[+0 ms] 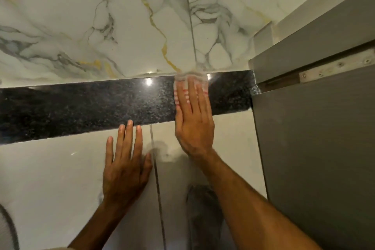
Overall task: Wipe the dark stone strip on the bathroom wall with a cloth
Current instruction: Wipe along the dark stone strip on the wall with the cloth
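A dark speckled stone strip [91,105] runs across the wall from the left edge to a grey door on the right. My right hand [192,119] lies flat on the strip's right part, pressing a pale cloth with red stripes [190,80] against it; the cloth shows above and between the fingers. My left hand [125,160] rests flat with fingers spread on the plain light tile below the strip, its fingertips touching the strip's lower edge. It holds nothing.
White marble-look tiles with grey and gold veins [121,26] cover the wall above the strip. A grey door [314,138] with a metal hinge plate [336,67] stands at the right. A vertical grout line [156,168] runs between my hands.
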Motion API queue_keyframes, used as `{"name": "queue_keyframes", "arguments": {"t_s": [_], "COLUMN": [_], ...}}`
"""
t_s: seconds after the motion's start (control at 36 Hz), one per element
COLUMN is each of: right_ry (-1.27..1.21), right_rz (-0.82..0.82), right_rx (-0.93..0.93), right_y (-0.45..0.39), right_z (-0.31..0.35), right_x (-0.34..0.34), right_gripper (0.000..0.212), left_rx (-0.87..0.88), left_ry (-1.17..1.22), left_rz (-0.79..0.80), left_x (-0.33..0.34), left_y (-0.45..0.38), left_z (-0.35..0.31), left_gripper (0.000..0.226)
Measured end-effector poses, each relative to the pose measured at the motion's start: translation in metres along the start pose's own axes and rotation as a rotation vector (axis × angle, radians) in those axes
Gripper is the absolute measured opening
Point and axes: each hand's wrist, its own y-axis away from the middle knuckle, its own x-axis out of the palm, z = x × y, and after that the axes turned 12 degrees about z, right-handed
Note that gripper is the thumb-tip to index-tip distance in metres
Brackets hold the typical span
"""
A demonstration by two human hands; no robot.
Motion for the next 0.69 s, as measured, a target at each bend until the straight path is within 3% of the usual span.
{"name": "queue_keyframes", "arguments": {"t_s": [0.11, 0.28, 0.36, 0.44, 0.5, 0.61, 0.69], "right_ry": [-0.029, -0.089, -0.066, -0.062, -0.080, -0.127, -0.156], "right_rz": [-0.028, -0.033, -0.011, 0.017, 0.093, 0.027, -0.046], "right_rx": [0.300, 0.625, 0.562, 0.213, 0.130, 0.588, 0.671], "right_y": [0.045, -0.046, -0.061, -0.012, 0.039, 0.073, 0.025], "right_z": [-0.024, -0.028, -0.005, 0.005, -0.008, -0.028, -0.029], "right_x": [-0.001, -0.016, -0.012, -0.003, 0.003, -0.002, -0.012], "right_gripper": [0.069, 0.069, 0.069, 0.068, 0.070, 0.069, 0.070], "left_rx": [0.043, 0.052, 0.046, 0.046, 0.049, 0.044, 0.049], "left_ry": [0.005, 0.033, 0.007, 0.004, 0.015, 0.026, 0.023], "left_rz": [-0.009, -0.017, -0.025, -0.008, -0.002, -0.017, -0.041], "left_x": [-0.001, 0.001, 0.005, 0.004, 0.000, -0.005, -0.004], "left_y": [-0.002, -0.004, -0.003, -0.003, -0.003, -0.003, -0.003], "left_z": [0.009, 0.012, 0.014, 0.014, 0.012, 0.011, 0.010], "left_gripper": [0.075, 0.074, 0.074, 0.074, 0.073, 0.071, 0.070]}}
